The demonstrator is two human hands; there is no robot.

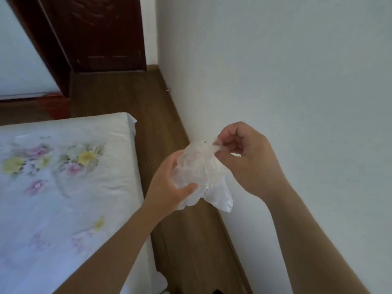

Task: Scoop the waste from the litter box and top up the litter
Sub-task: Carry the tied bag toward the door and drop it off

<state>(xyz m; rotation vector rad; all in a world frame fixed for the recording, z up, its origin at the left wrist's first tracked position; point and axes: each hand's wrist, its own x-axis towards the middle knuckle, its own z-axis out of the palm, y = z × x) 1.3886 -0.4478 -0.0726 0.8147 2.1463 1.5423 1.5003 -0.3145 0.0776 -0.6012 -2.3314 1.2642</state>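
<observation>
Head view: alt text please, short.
Two bare hands hold a crumpled clear plastic bag in the air: the left hand grips its side, the right hand pinches its top. Behind are a flowered bed, wood floor, white wall and dark door.

Between my left hand [169, 184] and right hand [246, 160], the bag [199, 172], over the floor [118, 92]
The bed [63, 187] lies left, the wall [275, 60] right, the door [95, 28] ahead beyond the bed's far end.
</observation>
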